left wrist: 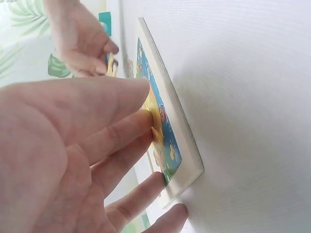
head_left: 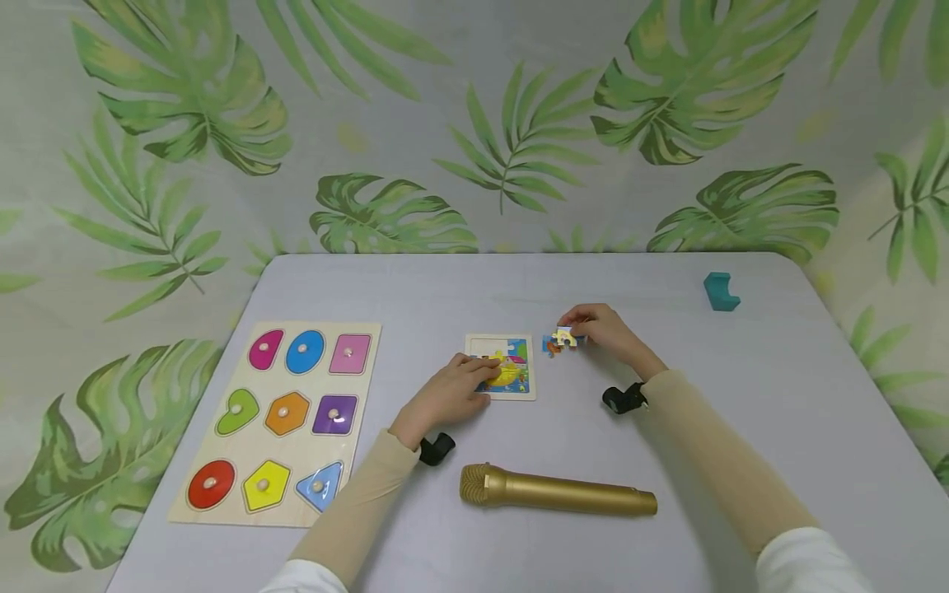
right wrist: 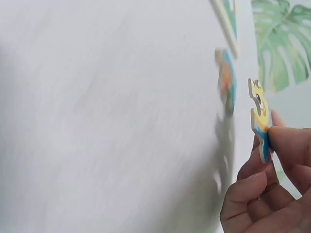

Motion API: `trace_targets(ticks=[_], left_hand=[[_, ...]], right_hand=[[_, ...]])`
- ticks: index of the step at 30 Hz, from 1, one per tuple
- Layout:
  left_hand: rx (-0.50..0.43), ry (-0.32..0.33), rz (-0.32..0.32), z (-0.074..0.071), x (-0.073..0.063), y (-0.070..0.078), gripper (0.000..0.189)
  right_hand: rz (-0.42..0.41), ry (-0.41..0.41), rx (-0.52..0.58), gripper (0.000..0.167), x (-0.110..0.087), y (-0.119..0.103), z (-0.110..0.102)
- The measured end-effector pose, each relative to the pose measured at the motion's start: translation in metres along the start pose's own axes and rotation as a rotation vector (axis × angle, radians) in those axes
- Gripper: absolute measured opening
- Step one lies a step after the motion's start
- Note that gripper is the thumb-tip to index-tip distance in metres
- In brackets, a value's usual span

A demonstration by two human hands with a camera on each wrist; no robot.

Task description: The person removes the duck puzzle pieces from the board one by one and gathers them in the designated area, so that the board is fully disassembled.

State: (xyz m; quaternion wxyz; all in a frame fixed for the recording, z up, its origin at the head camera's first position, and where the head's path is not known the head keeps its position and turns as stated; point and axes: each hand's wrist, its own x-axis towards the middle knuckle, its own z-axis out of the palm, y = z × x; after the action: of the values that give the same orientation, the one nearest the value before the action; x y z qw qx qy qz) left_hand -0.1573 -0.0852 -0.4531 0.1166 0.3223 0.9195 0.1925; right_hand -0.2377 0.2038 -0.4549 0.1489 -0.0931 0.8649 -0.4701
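Note:
A small jigsaw puzzle in a pale wooden tray (head_left: 532, 380) lies mid-table, showing a yellow figure on blue; its upper left is bare. My left hand (head_left: 448, 389) rests on the tray's left side, its fingers extended over the picture in the left wrist view. Just right of the tray, my right hand (head_left: 606, 333) pinches a yellow and blue jigsaw piece (right wrist: 262, 109) between thumb and fingers, above the table. Another jigsaw piece (right wrist: 226, 80), orange and blue, lies on the table below it.
At the left lies a wooden shape board (head_left: 278, 457) with several knobbed coloured shapes. A gold microphone (head_left: 556, 492) lies near the front, between the forearms. A teal block (head_left: 721, 292) stands at the back right. Leaf-patterned cloth (head_left: 519, 148) hangs behind the table.

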Motion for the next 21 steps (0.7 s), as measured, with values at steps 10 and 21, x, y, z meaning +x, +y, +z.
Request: trace_targets(ticks=[10,21], left_hand=[[-0.008,0.000,-0.007,0.000,0.001,0.000,0.042],[0.056,-0.031,-0.011,0.001,0.007,0.001,0.046]], right_hand=[[0.035,0.024,-0.105,0.023,-0.006,0.014,-0.010],[-0.081,0.054,-0.363,0.012,-0.007,0.010,0.002]])
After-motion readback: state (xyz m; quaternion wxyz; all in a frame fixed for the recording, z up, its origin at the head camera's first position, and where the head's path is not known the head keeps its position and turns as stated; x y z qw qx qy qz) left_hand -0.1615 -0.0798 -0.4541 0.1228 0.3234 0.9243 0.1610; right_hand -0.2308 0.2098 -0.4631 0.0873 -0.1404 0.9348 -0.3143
